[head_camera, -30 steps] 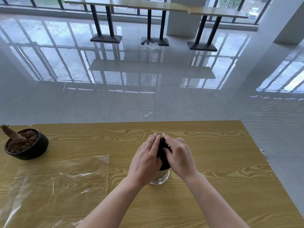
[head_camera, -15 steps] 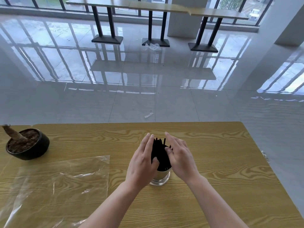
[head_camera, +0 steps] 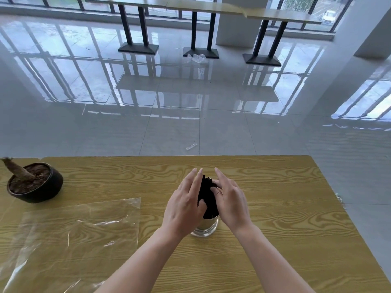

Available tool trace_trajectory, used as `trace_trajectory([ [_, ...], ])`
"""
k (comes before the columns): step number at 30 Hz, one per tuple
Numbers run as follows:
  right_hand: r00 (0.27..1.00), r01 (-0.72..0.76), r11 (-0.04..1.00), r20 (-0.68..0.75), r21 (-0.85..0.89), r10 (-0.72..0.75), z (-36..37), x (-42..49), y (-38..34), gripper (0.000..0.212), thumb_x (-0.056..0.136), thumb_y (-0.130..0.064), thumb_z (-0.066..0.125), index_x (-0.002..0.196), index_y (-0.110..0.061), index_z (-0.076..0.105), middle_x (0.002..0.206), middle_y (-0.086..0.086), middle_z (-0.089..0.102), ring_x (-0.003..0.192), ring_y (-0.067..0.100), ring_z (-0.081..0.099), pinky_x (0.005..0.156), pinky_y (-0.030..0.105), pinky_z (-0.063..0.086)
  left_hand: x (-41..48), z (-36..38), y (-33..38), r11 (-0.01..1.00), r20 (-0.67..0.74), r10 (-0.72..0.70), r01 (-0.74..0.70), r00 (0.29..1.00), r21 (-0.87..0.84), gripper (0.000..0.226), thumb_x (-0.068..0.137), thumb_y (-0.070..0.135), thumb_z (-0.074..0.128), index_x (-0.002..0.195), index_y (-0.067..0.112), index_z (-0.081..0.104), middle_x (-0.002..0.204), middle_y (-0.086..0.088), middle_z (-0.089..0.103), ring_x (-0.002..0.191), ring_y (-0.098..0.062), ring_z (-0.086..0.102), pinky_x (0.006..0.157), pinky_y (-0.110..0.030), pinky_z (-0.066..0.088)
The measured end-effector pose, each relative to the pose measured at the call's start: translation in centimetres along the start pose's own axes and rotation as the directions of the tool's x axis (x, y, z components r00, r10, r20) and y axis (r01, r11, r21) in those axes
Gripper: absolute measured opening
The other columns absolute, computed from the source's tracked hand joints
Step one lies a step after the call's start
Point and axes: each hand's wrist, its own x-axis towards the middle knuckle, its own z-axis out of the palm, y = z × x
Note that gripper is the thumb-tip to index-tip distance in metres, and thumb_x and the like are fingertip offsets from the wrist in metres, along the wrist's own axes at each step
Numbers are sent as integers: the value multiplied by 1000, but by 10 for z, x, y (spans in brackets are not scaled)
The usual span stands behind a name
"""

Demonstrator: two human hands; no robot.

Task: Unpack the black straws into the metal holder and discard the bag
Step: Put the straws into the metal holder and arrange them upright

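A bundle of black straws (head_camera: 207, 197) stands upright in a shiny metal holder (head_camera: 204, 227) near the middle of the wooden table (head_camera: 285, 208). My left hand (head_camera: 184, 208) cups the bundle from the left, thumb pressed against it. My right hand (head_camera: 230, 201) presses the straws from the right with its fingers extended. Most of the bundle is hidden between my palms. The clear plastic bag (head_camera: 74, 235) lies flat and empty on the table at the left.
A black pot with soil and a cut stem (head_camera: 35, 182) sits at the table's far left. Beyond the table edge is a glossy tiled floor with scraps of plastic (head_camera: 196, 58) and tall tables on black pedestals (head_camera: 138, 47).
My fingers have spread apart over the straw tops, so more of the bundle shows between my hands. The bag and pot have not moved.
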Motion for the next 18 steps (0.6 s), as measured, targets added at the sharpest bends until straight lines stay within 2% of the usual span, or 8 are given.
trace_trajectory([
  [3, 999, 29, 998, 32, -49, -27, 3, 7, -3, 58, 97, -17, 62, 151, -21, 42, 123, 0, 72, 121, 17, 60, 89, 23, 44, 3, -1, 1, 998, 18, 3, -4, 1000, 62, 67, 89, 14, 54, 153, 13, 33, 159, -4, 36, 145, -19, 35, 110, -32, 39],
  [6, 998, 43, 998, 44, -38, -41, 2, 8, -4, 60, 93, -19, 67, 149, -26, 45, 125, -3, 70, 124, 14, 58, 91, 24, 44, 4, -5, 2, 994, -43, -23, 27, 999, 102, 61, 86, 14, 56, 145, 11, 45, 149, -3, 50, 135, -20, 48, 97, -36, 48],
  [9, 993, 120, 993, -7, -22, -120, 1, 6, -4, 49, 91, -22, 72, 138, -23, 59, 120, -4, 72, 119, 14, 60, 89, 23, 47, 2, -3, 2, 996, -91, -21, 29, 996, 85, 58, 84, 17, 59, 141, 11, 49, 142, -2, 55, 124, -22, 57, 88, -34, 51],
  [12, 988, 136, 990, -67, -31, -138, 2, 6, -8, 31, 91, -19, 72, 122, -17, 71, 109, -5, 74, 107, 18, 62, 83, 24, 49, 1, 4, -1, 992, -88, -112, 106, 990, -69, 62, 89, 23, 62, 146, 14, 42, 141, 0, 55, 123, -19, 56, 89, -26, 47],
  [14, 990, 103, 995, -98, -13, -104, 2, 9, -10, 28, 90, -12, 72, 118, -13, 73, 105, -2, 75, 102, 21, 63, 83, 21, 46, 1, 6, -4, 941, -72, -262, 238, 962, -242, 67, 89, 26, 67, 149, 15, 40, 139, -1, 57, 125, -18, 55, 98, -30, 46],
  [15, 991, 88, 996, -102, -9, -89, 0, 9, -10, 29, 89, -10, 73, 118, -11, 73, 103, -1, 75, 100, 21, 63, 83, 19, 44, 1, 6, -6, 916, -78, -312, 279, 947, -287, 68, 87, 28, 71, 148, 14, 42, 134, -1, 60, 122, -18, 57, 99, -32, 47],
  [16, 992, 78, 997, -98, -8, -78, -2, 10, -10, 31, 88, -9, 74, 119, -10, 73, 102, 0, 76, 98, 20, 64, 82, 16, 43, 0, 6, -8, 913, -100, -330, 291, 939, -287, 67, 86, 30, 74, 145, 14, 47, 126, -1, 63, 115, -18, 59, 94, -32, 49],
  [18, 996, 69, 998, -62, 6, -69, -6, 9, -9, 38, 85, -11, 78, 122, -10, 71, 99, -1, 74, 90, 15, 64, 79, 16, 44, -3, 6, -10, 926, -145, -327, 287, 934, -245, 61, 81, 34, 79, 135, 15, 58, 103, 3, 60, 92, -14, 59, 79, -21, 45],
])
